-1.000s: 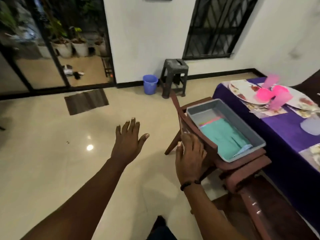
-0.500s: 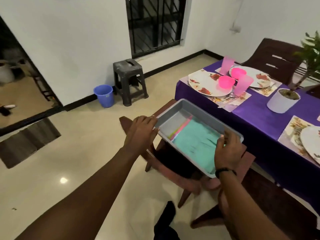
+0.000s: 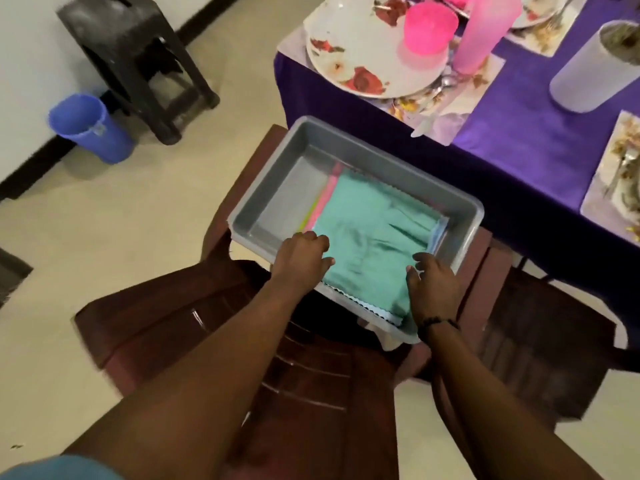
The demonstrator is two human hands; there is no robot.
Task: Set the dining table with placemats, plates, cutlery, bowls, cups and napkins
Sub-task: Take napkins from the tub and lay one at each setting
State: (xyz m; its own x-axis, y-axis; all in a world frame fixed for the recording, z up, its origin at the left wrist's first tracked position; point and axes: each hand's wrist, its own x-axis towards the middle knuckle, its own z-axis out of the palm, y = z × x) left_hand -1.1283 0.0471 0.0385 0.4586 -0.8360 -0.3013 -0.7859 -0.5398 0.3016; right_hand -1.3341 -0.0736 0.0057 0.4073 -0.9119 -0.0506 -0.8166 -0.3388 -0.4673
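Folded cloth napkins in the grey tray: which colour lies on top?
The teal napkin tops the stack; pink and yellow-green ones show only as edges beneath.

Brown chair [image 3: 491, 258] carries a grey tray [image 3: 277, 188]. Purple-clothed counter [image 3: 526, 133] beside it carries floral placemats [image 3: 485, 81], a floral plate [image 3: 353, 39] on one mat, a pink cup [image 3: 481, 32], a white pot [image 3: 595, 67]. Tiled floor [image 3: 121, 220] carries a blue bucket [image 3: 90, 129] and dark stool [image 3: 135, 60].
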